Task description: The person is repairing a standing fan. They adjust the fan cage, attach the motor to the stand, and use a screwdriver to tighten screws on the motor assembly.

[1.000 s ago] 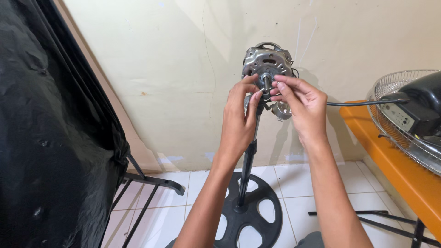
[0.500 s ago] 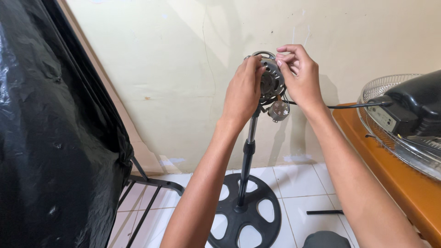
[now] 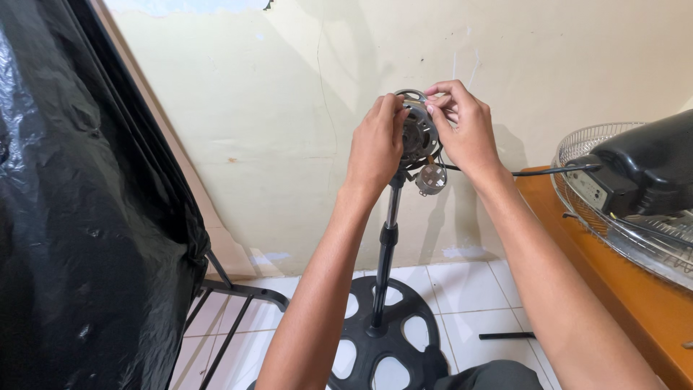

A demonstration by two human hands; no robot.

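Metal fan motor [image 3: 419, 133] sits atop the upright pole [image 3: 386, 245], between both hands: left hand [image 3: 377, 144] cups it, right hand [image 3: 465, 130] fingertips pinch its top rim.

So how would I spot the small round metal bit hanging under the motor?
Find the black pole rising from the round black spoked base. At its top, both hands hold a bare grey metal fan motor. Just below it, to the right of the pole, dangles the small round silvery piece, the only part hanging free.
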